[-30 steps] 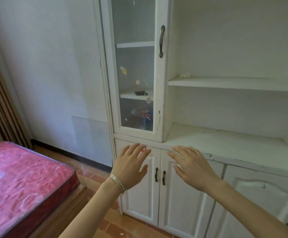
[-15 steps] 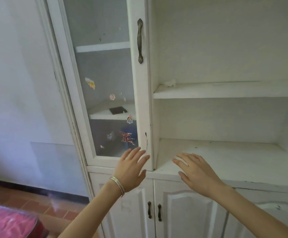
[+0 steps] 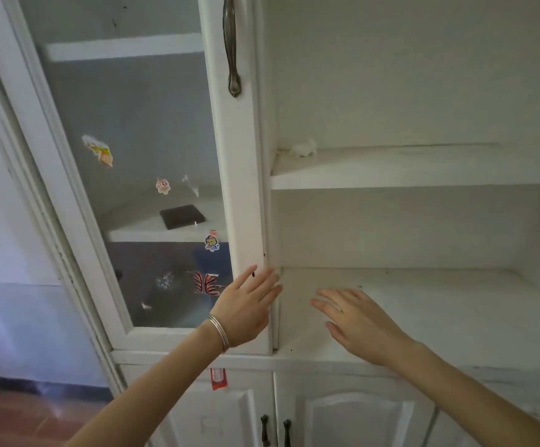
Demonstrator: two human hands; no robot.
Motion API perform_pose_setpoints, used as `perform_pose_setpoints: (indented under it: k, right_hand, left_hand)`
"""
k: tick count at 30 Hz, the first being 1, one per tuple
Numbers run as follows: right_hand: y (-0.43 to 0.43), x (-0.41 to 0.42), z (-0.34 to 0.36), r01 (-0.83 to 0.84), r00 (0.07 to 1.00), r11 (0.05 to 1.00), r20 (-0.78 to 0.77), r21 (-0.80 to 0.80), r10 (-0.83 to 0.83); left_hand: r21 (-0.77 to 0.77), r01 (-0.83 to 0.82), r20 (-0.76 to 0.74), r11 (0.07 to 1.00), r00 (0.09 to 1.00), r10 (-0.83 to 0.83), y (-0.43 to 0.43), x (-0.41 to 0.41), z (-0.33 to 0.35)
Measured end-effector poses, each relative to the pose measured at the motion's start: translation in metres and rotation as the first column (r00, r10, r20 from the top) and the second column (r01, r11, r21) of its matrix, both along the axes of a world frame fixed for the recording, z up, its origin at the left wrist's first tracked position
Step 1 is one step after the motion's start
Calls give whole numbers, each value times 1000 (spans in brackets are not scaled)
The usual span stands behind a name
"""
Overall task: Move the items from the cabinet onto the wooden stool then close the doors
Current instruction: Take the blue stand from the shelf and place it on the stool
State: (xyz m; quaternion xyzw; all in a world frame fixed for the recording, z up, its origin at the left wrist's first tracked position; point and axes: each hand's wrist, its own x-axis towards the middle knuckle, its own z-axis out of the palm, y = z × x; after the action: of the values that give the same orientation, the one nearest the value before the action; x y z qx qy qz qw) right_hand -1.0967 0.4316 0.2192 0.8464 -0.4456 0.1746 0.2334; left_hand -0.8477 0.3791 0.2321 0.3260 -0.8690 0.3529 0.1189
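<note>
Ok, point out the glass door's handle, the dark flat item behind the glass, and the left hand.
door handle (image 3: 231, 56), head view, mid-shaft
dark flat item (image 3: 182, 216), head view, top face
left hand (image 3: 246, 309), head view, back

A flat pad (image 3: 182, 216) lies on a shelf (image 3: 152, 232) behind the glass door (image 3: 126, 162), on the left. To the right, a small lump (image 3: 304, 148) sits at the left back corner of an open shelf (image 3: 423, 169).

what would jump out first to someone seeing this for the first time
Two bare, empty hands reach at the white cabinet: the left hand, with thin bangles on its wrist, near the edge of the glass door, the right hand over the open lower shelf. Colourful stickers dot the glass, and a dark flat object lies on a shelf behind it.
</note>
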Motion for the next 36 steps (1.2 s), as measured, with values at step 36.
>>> perform_pose_setpoints:
  k: [36]
  right_hand:
    - [-10, 63, -25, -241, 970, 965, 6, 105, 242]
  left_hand:
    - [-65, -118, 223, 991, 966, 130, 117, 52, 1]
